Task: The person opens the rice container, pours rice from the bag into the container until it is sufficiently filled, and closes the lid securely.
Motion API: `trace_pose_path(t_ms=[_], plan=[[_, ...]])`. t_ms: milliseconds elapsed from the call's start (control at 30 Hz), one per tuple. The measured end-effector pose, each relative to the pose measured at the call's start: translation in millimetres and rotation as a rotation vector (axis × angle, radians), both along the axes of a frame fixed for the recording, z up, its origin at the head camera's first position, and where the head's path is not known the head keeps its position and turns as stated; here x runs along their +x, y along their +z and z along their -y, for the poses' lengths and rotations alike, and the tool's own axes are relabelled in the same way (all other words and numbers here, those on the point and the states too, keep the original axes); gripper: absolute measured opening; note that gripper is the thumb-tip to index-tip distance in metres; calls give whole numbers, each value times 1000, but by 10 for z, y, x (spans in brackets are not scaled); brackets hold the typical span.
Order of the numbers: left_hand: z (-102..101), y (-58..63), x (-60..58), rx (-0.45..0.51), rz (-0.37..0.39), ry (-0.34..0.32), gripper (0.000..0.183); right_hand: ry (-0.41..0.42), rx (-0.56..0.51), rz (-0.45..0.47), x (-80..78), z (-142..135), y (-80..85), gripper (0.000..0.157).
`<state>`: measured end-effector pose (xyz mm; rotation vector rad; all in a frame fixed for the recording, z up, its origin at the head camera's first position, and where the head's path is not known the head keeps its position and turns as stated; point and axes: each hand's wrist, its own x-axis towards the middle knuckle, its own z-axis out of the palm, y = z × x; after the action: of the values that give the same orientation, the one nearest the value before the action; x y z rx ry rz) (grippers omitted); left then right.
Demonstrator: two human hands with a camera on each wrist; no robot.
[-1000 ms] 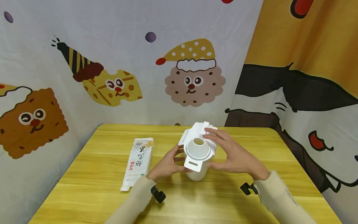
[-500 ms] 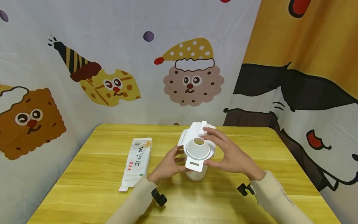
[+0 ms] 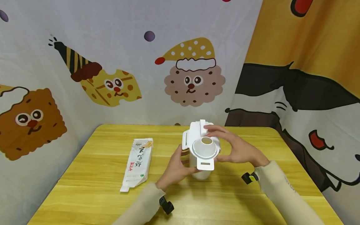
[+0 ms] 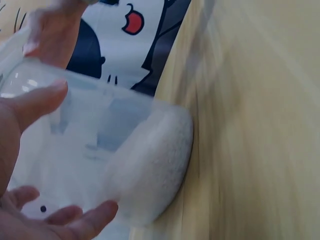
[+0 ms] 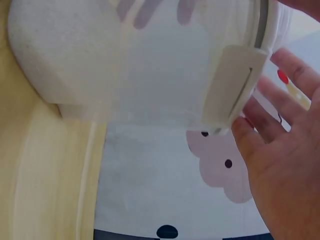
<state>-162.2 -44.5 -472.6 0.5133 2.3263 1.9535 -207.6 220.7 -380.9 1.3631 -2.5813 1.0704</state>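
A tall translucent plastic storage jar (image 4: 85, 135) stands on the table with pale grainy contents in its lower part. Its white lid (image 3: 194, 132) carries a raised round spout cap and hinged side latches. On the head view's left and near sides the latches stick outward; in the right wrist view a slotted latch (image 5: 235, 87) lies down along the jar wall. My left hand (image 3: 175, 168) grips the jar from the left, thumb on the near side and fingers around the other. My right hand (image 3: 239, 145) holds the lid's right edge, thumb in front and fingers toward the back.
A crumpled white printed packet (image 3: 137, 162) lies left of the jar, beyond my left forearm. The wooden table (image 3: 95, 175) ends at a cartoon-printed curtain (image 3: 152, 75) behind and at the right.
The jar has shifted slightly right and turned counterclockwise seen from above, so its near latch points straighter toward me. Both hands have moved right with it.
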Motion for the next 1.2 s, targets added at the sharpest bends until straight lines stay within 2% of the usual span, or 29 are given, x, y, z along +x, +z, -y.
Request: trace_pose_path(t_ms=[167,300,433,600,700,833,967,1200], plan=[[-110,21,59,-29,-24,67,95,50,11,27,-94,-68,34,78],[-142,19,73,-61,-37,84,98,51,25,45,-95,-95,40,79],[-94,7,32,-93,-29,60,104,34,31,24,-45,-103,44,77],[4,7,-87,-96,-14,5,113,-12,7,20,70,-101,69,72],[59,3,-148,-73,2,-38,115,-49,18,2,142,-60,79,78],[76,-1,-199,-57,7,-90,108,-97,65,-41,238,-5,82,91],[55,0,-225,-6,42,-132,103,-153,92,-56,314,34,79,93],[63,-16,-242,19,72,-137,106,-201,94,-90,330,91,58,91]])
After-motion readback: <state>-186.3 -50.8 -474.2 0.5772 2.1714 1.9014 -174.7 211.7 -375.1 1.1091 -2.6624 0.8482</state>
